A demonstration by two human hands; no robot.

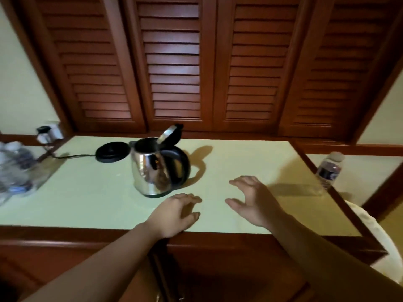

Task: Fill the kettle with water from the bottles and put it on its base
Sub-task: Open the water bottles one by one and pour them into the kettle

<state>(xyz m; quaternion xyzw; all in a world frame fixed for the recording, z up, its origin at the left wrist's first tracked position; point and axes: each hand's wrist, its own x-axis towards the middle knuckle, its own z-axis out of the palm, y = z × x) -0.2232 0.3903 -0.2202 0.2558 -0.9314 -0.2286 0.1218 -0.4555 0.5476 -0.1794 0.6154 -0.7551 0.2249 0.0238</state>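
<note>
A steel kettle (152, 168) with a black handle stands on the pale green countertop (87, 192), its lid tipped open. Its round black base (111, 151) lies just behind and to the left, with a cord running left. A capped water bottle (329, 170) stands at the counter's right edge. Several more bottles (15, 168), blurred, lie in clear wrap at the far left. My left hand (174, 214) rests near the front edge, fingers loosely bent, holding nothing. My right hand (253, 199) hovers beside it with fingers spread, empty, right of the kettle.
Dark wooden louvred doors (174, 62) rise behind the counter. A wall socket with a plug (46, 131) sits at the back left. A white rounded object (370, 236) shows beyond the counter's right front corner.
</note>
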